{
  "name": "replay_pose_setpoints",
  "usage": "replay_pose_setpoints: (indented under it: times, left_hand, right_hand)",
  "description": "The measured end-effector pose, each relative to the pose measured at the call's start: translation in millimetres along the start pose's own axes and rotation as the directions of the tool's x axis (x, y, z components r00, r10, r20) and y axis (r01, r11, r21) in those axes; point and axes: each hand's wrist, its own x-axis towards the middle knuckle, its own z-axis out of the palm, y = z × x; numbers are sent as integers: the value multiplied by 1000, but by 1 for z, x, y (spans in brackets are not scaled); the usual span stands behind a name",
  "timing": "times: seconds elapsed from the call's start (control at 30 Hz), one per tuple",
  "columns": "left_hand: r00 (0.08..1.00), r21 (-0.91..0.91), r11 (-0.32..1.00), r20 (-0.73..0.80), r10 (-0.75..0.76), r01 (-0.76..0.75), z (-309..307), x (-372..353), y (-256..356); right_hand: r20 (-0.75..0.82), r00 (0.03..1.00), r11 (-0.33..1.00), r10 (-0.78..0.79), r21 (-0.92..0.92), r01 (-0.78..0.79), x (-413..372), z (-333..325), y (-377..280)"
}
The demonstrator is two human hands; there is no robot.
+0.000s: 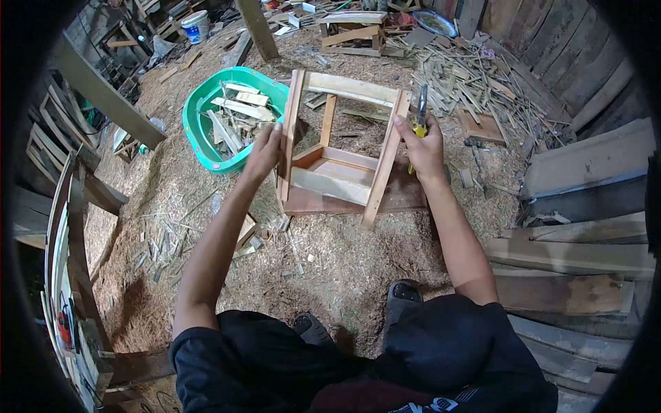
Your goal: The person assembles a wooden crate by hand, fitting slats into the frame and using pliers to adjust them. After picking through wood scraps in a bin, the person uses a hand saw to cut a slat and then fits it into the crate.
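Observation:
A small wooden frame (pixel 330 187) with upright posts and cross rails stands in front of me, tilted slightly. My left hand (pixel 264 153) grips its left post near the middle. At the right post, my right hand (pixel 424 146) has its thumb against the wood. That same hand also holds pliers (pixel 419 128) with yellow handles, their metal jaws pointing up. Beneath the frame shows a reddish-brown board (pixel 406 198), partly hidden. The fingers of my left hand are mostly hidden behind the post.
A green plastic tub (pixel 195 141) of wood offcuts stands left of the frame. What looks like a hammer (pixel 474 143) lies to the right. Scrap strips (pixel 458 86) are heaped behind it. Stacked planks (pixel 571 255) line my right side; a wooden post (pixel 110 96) slants at left. Sawdust covers the floor.

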Motion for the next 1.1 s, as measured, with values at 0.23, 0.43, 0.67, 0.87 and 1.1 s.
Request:
replay_pose_setpoints:
  times: [0.23, 0.43, 0.67, 0.87, 1.1]
  left_hand:
    - [978, -170, 982, 202, -51, 86, 27, 7, -13]
    - [993, -447, 892, 113, -20, 69, 56, -6, 0]
    - [946, -585, 749, 264, -186, 310, 41, 8, 22]
    - [915, -609, 684, 299, -271, 402, 39, 28, -5]
    - [937, -638, 701, 322, -135, 321, 37, 18, -40]
  right_hand:
    - [-64, 998, 985, 17, -170, -28, -17, -11, 29]
    - [-17, 990, 981, 142, -133, -143, -27, -22, 42]
    - [29, 989, 987, 145, -80, -142, -17, -18, 18]
    - [82, 963, 966, 258, -53, -255, 7, -13, 60]
    - [69, 940, 943, 334, -9, -334, 0, -9, 58]
